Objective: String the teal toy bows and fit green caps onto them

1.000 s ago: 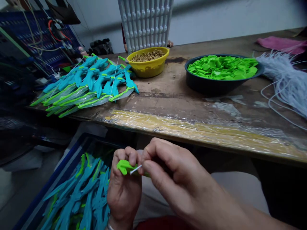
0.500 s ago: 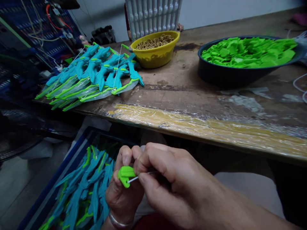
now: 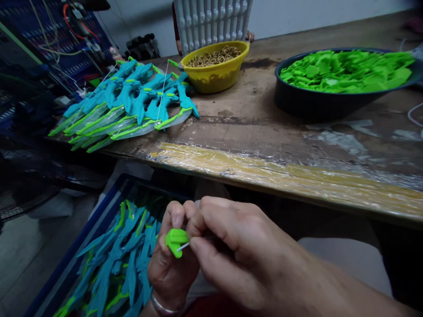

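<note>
Green plastic catches my eye first: a small piece [image 3: 176,240] held in the curled fingers of the left hand [image 3: 173,275], one end poking out. Thumb and forefinger of the right hand [image 3: 243,255] pinch a white cord [image 3: 183,246] whose tip meets the piece's lower tab; whether it passes through, I cannot tell. Both hands touch. A bracelet [image 3: 161,306] circles the left wrist.

Left of the fingers, a blue crate [image 3: 105,209] holds turquoise toys [image 3: 114,253]. Beyond the fingertips is the brown surface [image 3: 247,121]: bows [image 3: 132,94] lie ahead and left, a yellow bowl [image 3: 216,80] of rings [image 3: 214,56] straight ahead, and a dark bowl [image 3: 309,102] heaped with green parts [image 3: 346,72] ahead and right.
</note>
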The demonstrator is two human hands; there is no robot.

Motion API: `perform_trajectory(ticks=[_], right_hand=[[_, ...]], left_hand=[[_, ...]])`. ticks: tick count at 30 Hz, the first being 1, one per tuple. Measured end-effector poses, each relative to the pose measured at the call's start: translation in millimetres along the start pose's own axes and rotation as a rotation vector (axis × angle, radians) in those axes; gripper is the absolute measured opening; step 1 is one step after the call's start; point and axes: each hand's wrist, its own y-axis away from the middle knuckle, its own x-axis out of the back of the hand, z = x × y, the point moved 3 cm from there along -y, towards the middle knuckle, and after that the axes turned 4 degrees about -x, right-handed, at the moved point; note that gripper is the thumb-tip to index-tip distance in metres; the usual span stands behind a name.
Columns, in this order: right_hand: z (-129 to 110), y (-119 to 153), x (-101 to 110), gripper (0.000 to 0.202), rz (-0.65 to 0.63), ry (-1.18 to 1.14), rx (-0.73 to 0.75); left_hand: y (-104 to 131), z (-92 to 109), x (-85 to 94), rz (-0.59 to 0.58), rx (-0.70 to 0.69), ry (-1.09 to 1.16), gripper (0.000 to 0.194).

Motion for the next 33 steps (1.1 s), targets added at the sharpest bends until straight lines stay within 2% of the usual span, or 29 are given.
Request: perform_trajectory(ticks=[4, 8, 11, 13, 16, 19, 23, 27, 31, 33], right_hand=[[2, 0, -2, 0.022, 0.036, 0.034, 0.038], [3, 1, -7, 0.017, 0.101, 0.068, 0.165], [5, 2, -8, 0.020, 0.115, 0.110, 0.249], [7, 1, -5, 0.023, 0.149, 0.143, 0.312], [8, 1, -2, 0.027, 0.196, 0.227, 0.399], [8, 1, -3, 0.033, 0.218, 0.357, 0.443], [9, 3, -10, 0.033, 0.220, 0.537, 0.534], [17, 3, -17, 0.028, 0.332, 0.701, 0.661], [26, -4, -21, 0.032, 0.428, 0.758, 0.687], [23, -8, -20, 0.037, 0.444, 0.787, 0.676]], left_hand=[[-2, 1, 1.2, -0.011, -0.022, -0.023, 0.024], [-6, 0, -2.3, -0.021, -0.023, -0.078, 0.021], [-9, 0, -2.7, -0.028, -0.010, -0.099, 0.011], [-10, 1, -0.6, -0.027, -0.011, -0.144, 0.012], [-10, 5, 3.8, -0.016, -0.029, -0.235, 0.018], [-11, 8, 6.5, 0.022, -0.032, -0.295, 0.013], [-12, 12, 4.1, 0.082, 0.004, -0.348, 0.016], [-13, 13, 0.8, 0.122, 0.077, -0.311, 0.017], [-16, 9, 0.9, 0.130, 0.124, -0.277, 0.020], [-19, 6, 2.6, 0.130, 0.130, -0.299, 0.025]])
